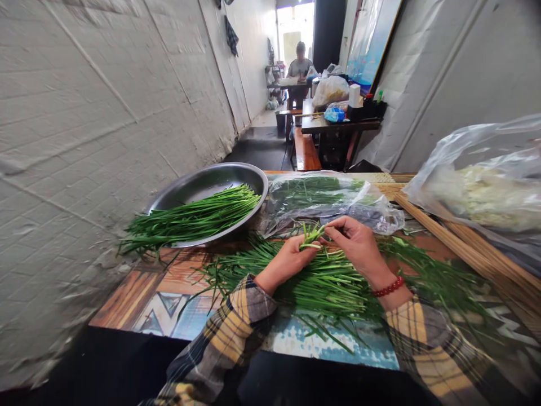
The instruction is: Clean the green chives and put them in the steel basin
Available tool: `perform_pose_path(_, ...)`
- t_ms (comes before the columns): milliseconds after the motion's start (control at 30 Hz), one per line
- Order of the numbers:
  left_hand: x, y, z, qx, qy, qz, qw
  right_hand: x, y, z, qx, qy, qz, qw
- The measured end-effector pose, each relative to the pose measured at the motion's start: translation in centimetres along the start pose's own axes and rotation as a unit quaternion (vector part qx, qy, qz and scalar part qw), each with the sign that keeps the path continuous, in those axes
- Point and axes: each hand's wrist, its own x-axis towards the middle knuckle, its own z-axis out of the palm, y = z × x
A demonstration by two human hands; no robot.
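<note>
My left hand [293, 259] is closed around a small bunch of garlic chives [311, 234], whose pale cut ends stick up past the fingers. My right hand [353, 242] pinches with thumb and forefinger at the tips of that bunch; whether it grips a single stalk is too small to make out. Beneath both hands a large pile of chives [333, 285] lies spread across the table [177, 282]. To the left, a steel basin [194, 189] holds a thick bundle of chives [203, 217] that hangs over its rim.
A clear plastic bag [329, 197] with greens lies behind my hands. Wooden skewers [456, 242] and a bag of pale shredded food [499, 192] are at the right. Farther back are a bench [306, 149], a loaded table [333, 127] and a seated person [299, 67].
</note>
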Motion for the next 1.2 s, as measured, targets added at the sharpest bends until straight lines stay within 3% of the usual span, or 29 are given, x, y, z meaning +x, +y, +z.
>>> perform_pose_path(133,0.1,0.0,-0.2,-0.017,0.016,0.000,1.000,0.2,-0.4,-0.1,0.049,-0.011,0.019,0.999)
perform_pose_path(233,0.5,0.0,-0.8,-0.065,0.064,0.019,0.996,0.6,-0.3,-0.7,0.048,-0.001,0.033,0.998)
perform_pose_path(367,0.9,0.1,-1.4,-0.133,0.121,0.033,0.983,1.2,0.4,-2.0,-0.083,-0.091,-0.006,0.992)
perform_pose_path(467,0.9,0.1,-1.4,-0.164,0.143,0.027,0.976,1.2,1.2,-2.5,-0.191,-0.190,-0.080,0.960)
perform_pose_path(567,0.9,0.1,-1.2,-0.160,0.164,0.016,0.973,1.0,1.9,-2.4,-0.281,-0.227,-0.136,0.922)
perform_pose_path(700,0.9,0.1,-1.1,-0.148,0.167,0.007,0.975,1.0,2.3,-2.2,-0.356,-0.204,-0.158,0.898)
perform_pose_path(833,0.8,-0.1,-1.2,-0.153,0.136,0.007,0.979,1.4,2.1,-2.7,-0.367,-0.082,-0.138,0.916)
perform_pose_path(900,0.8,-0.2,-1.2,-0.155,0.125,0.008,0.980,1.5,1.9,-3.0,-0.361,-0.068,-0.129,0.921)
perform_pose_path(1000,0.8,-0.2,-1.2,-0.153,0.124,0.007,0.981,1.6,1.9,-3.3,-0.350,-0.152,-0.109,0.918)
perform_pose_path(1100,0.8,-0.3,-1.2,-0.150,0.125,0.008,0.981,1.3,1.8,-3.3,-0.367,-0.239,-0.100,0.894)
perform_pose_path(1200,0.8,-0.3,-1.1,-0.151,0.126,0.006,0.980,1.0,1.7,-3.3,-0.398,-0.270,-0.121,0.868)
